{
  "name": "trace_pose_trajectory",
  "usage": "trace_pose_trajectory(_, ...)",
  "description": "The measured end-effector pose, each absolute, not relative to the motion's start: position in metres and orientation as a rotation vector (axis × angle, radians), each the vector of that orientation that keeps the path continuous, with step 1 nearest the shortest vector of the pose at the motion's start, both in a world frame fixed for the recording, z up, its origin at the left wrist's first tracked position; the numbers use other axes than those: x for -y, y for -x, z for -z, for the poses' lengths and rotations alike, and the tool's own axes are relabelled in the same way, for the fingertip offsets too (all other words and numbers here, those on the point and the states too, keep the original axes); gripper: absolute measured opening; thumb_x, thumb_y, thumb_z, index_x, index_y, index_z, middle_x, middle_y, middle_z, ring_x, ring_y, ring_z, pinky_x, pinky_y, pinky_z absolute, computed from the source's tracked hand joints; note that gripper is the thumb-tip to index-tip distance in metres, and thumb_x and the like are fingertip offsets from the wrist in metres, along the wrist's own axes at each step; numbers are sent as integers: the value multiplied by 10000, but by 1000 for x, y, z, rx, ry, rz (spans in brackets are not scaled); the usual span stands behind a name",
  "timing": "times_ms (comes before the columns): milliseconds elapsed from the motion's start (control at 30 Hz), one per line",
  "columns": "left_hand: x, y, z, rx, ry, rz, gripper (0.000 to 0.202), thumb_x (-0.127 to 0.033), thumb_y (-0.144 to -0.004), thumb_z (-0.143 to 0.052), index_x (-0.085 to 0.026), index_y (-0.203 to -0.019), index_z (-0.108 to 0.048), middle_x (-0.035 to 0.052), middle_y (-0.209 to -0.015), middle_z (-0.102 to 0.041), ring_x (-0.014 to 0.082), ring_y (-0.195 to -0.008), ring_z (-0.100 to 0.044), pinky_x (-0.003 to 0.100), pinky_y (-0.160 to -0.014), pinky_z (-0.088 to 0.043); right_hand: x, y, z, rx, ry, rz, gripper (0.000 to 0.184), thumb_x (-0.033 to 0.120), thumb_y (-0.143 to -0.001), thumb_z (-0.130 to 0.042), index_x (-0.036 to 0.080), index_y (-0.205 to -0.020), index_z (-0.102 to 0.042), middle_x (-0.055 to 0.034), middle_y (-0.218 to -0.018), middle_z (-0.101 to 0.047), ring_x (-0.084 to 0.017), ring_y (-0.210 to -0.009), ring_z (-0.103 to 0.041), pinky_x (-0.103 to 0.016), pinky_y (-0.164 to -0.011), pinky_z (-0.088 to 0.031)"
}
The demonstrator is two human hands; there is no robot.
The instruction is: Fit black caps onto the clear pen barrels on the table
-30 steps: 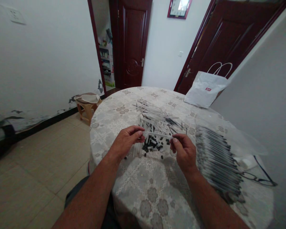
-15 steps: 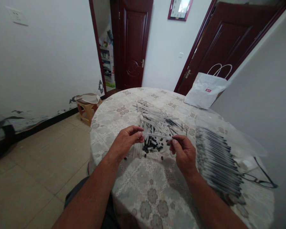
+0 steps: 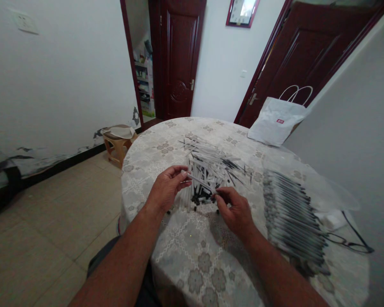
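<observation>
Pale floral tablecloth (image 3: 192, 251), dark-red doors (image 3: 181, 55) beyond

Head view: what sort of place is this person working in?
Most likely a room in a home rather than a workshop: there is a flower-patterned tablecloth, a dark red panelled door with a handle, and a small stool by the wall.

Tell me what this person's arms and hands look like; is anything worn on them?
The left hand and right hand are ordinary human hands without gloves. Both forearms are bare in view, with no sleeve, cable or watch showing. Rings or small markings can't be made out.
</observation>
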State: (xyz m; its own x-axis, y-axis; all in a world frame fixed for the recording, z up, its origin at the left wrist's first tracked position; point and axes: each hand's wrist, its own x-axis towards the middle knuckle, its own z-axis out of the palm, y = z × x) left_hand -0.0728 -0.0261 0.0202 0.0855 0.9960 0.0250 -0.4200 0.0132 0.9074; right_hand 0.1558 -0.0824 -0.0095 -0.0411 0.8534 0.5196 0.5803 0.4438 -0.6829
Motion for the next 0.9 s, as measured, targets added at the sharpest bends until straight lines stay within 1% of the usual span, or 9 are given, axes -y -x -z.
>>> trace_pose_trajectory(67, 25, 71, -19, -797, -873, -1346, 316, -307, -788, -797, -151, -1043, -695, 87, -1009, -741, 183, -908, -715, 341, -825, -604, 82, -152, 11, 1840, 1244, -216, 188, 280, -929, -618, 231, -1096, -690, -43, -854, -748, -186, -708, -693, -307, -702, -559)
trace_pose_trajectory(200, 26, 66, -16, -782, -827, -1381, 311, -328, -810, -778, -154, -1051, -688, 107, -1056, -756, 210, -985, -725, 367, -853, -606, 82, -145, 13, 1922, 1193, -88, 246, 279, -968, -566, 237, -1172, -698, -88, -1011, -774, -232, -879, -734, -358, -821, -580)
trace_pose_trajectory(333, 28, 59, -14, -779, -824, -1396, 312, -338, -815, -777, -152, -1051, -694, 107, -1038, -762, 225, -986, -732, 387, -863, -604, 86, -142, 10, 1888, 1186, -147, 221, 301, -971, -569, 243, -1122, -719, -78, -966, -778, -230, -842, -734, -352, -800, -577)
trace_pose_trajectory(400, 29, 57, -14, -772, -831, -1403, 310, -337, -817, -777, -149, -1051, -700, 102, -1017, -763, 221, -968, -734, 384, -860, -605, 88, -141, 6, 1835, 1216, -266, 202, 316, -964, -583, 242, -1089, -723, -57, -890, -767, -211, -772, -716, -327, -752, -563)
trace_pose_trajectory(467, 29, 56, -15, -772, -842, -1399, 307, -331, -818, -777, -145, -1051, -704, 99, -1001, -762, 218, -958, -735, 377, -855, -607, 89, -139, 4, 1737, 1256, -480, 191, 352, -961, -594, 236, -1044, -720, -26, -781, -727, -178, -671, -670, -287, -652, -530)
trace_pose_trajectory(600, 30, 57, -19, -805, -865, -1384, 309, -337, -824, -768, -143, -1053, -698, 101, -1005, -758, 230, -964, -738, 375, -839, -615, 87, -134, 4, 1342, 1226, -1188, 273, 485, -921, -630, 213, -936, -651, 40, -634, -611, -98, -440, -482, -205, -398, -346)
trace_pose_trajectory(700, 28, 59, -21, -835, -905, -1374, 332, -357, -827, -766, -152, -1079, -692, 102, -1024, -753, 254, -1006, -735, 372, -807, -628, 82, -132, 4, 1124, 1122, -1547, 338, 534, -858, -688, 211, -908, -602, 64, -616, -587, -67, -383, -402, -179, -336, -247)
trace_pose_trajectory(800, 26, 59, -21, -865, -962, -1373, 348, -376, -821, -775, -168, -1089, -693, 99, -1040, -755, 256, -1016, -735, 373, -803, -637, 77, -134, 1, 1170, 1094, -1584, 330, 529, -874, -668, 208, -918, -600, 53, -635, -613, -72, -406, -445, -178, -359, -294)
trace_pose_trajectory(900, 29, 54, -18, -883, -1053, -1264, 401, -385, -797, -799, -174, -1122, -693, 110, -1072, -759, 268, -1035, -735, 392, -833, -638, 77, -136, -11, 1433, 1167, -1367, 210, 415, -930, -615, 209, -971, -623, 24, -726, -671, -101, -552, -573, -195, -488, -405)
